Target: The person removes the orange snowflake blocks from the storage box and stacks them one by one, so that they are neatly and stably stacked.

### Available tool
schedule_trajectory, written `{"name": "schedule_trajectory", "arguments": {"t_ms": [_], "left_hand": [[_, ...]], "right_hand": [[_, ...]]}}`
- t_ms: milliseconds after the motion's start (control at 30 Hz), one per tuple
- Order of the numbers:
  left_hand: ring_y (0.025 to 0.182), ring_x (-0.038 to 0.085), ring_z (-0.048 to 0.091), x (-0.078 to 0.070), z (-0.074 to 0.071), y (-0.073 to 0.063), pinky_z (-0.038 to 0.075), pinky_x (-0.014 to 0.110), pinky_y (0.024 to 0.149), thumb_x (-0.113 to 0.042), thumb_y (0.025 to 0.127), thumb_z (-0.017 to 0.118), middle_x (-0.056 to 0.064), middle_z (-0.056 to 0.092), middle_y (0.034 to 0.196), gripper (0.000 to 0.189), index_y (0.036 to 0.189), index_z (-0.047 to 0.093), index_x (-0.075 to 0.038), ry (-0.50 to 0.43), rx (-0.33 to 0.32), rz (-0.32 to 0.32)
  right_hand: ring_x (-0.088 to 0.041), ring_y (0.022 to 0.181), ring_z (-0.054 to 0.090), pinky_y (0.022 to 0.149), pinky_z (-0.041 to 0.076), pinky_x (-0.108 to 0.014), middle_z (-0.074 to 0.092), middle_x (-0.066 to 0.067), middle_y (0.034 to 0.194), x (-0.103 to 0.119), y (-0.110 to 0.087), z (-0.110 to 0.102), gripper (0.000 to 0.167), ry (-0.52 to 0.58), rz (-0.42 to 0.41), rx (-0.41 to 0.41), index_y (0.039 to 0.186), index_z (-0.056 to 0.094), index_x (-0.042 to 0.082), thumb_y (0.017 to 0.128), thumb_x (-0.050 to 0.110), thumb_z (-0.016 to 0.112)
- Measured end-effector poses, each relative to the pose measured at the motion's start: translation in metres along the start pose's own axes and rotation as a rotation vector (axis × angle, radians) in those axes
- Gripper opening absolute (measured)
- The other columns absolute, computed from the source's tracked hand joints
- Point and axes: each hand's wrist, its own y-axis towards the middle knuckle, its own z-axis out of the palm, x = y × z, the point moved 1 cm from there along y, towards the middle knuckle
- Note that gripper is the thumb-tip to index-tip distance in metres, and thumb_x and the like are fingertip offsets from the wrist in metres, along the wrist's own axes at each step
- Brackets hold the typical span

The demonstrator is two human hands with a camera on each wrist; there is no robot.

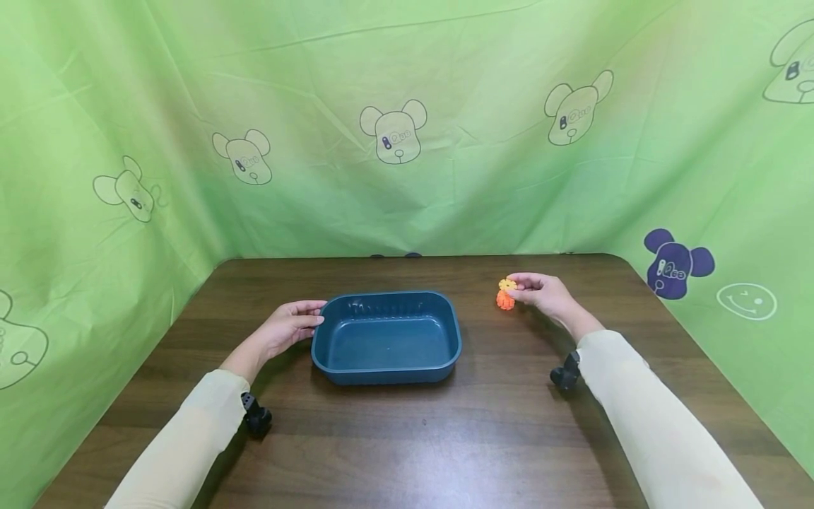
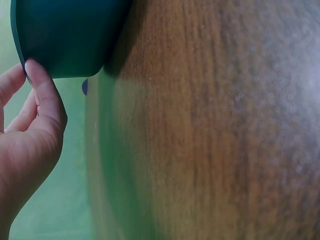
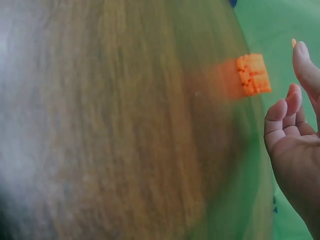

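A dark blue-green plastic basin stands on the wooden table. At its left end my left hand pinches the rim between thumb and fingers; the left wrist view shows the thumb on the basin's outer wall. To the right of the basin, my right hand pinches a small yellow notched disc. Just below that disc sits an orange toothed block, which seems made of similar pieces. In the right wrist view the orange block rests on the table, apart from the fingers, and only an edge of the disc shows.
The brown wooden table reflects light near its front. A green curtain printed with bear heads hangs behind it and on both sides. Dark cameras are strapped to both wrists, below the light sleeves.
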Motion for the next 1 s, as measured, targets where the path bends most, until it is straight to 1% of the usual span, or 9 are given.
{"name": "schedule_trajectory", "arguments": {"t_ms": [200, 400, 533, 833, 1000], "left_hand": [[0.084, 0.01, 0.062, -0.0004, 0.0004, 0.0002, 0.053, 0.025, 0.075, 0.0, 0.095, 0.059, 0.001, 0.061, 0.101, 0.049, 0.14, 0.042, 0.01, 0.007, -0.009, -0.004], [0.084, 0.011, 0.062, -0.0008, 0.001, 0.0003, 0.053, 0.025, 0.075, 0.0, 0.095, 0.059, 0.002, 0.062, 0.102, 0.048, 0.139, 0.044, 0.008, 0.009, -0.022, -0.011], [0.084, 0.01, 0.062, -0.0009, 0.0004, 0.0001, 0.053, 0.025, 0.075, 0.0, 0.095, 0.059, 0.002, 0.061, 0.102, 0.049, 0.14, 0.043, 0.009, 0.013, -0.018, -0.01], [0.085, 0.01, 0.061, -0.0004, -0.0002, 0.0006, 0.053, 0.025, 0.076, -0.001, 0.095, 0.059, 0.002, 0.06, 0.103, 0.049, 0.14, 0.043, 0.008, 0.023, -0.021, -0.019], [0.085, 0.011, 0.062, -0.0001, -0.0002, 0.0008, 0.053, 0.026, 0.076, -0.002, 0.095, 0.059, 0.002, 0.061, 0.104, 0.048, 0.14, 0.044, 0.008, 0.026, -0.025, -0.015]], "right_hand": [[-0.003, 0.078, 0.055, 0.068, 0.051, -0.023, 0.059, 0.008, 0.086, -0.004, -0.0001, 0.0001, 0.052, 0.009, 0.04, 0.016, 0.13, 0.052, -0.012, 0.087, 0.009, 0.073], [-0.002, 0.079, 0.054, 0.069, 0.052, -0.022, 0.058, 0.004, 0.088, -0.0056, 0.0007, -0.0002, 0.05, -0.009, 0.046, 0.028, 0.131, 0.051, -0.012, 0.088, 0.006, 0.071], [-0.002, 0.08, 0.054, 0.07, 0.051, -0.021, 0.059, 0.004, 0.089, -0.0053, 0.001, 0.0008, 0.051, -0.025, 0.049, 0.031, 0.131, 0.051, -0.013, 0.088, 0.006, 0.072], [-0.008, 0.084, 0.052, 0.069, 0.047, -0.022, 0.056, -0.004, 0.097, -0.0038, 0.0001, 0.0026, 0.052, -0.124, 0.08, 0.036, 0.131, 0.055, -0.006, 0.088, 0.016, 0.073], [-0.009, 0.085, 0.051, 0.07, 0.047, -0.022, 0.056, -0.003, 0.096, -0.004, 0.0002, 0.0033, 0.051, -0.141, 0.09, 0.026, 0.131, 0.056, -0.005, 0.088, 0.016, 0.074]]}}
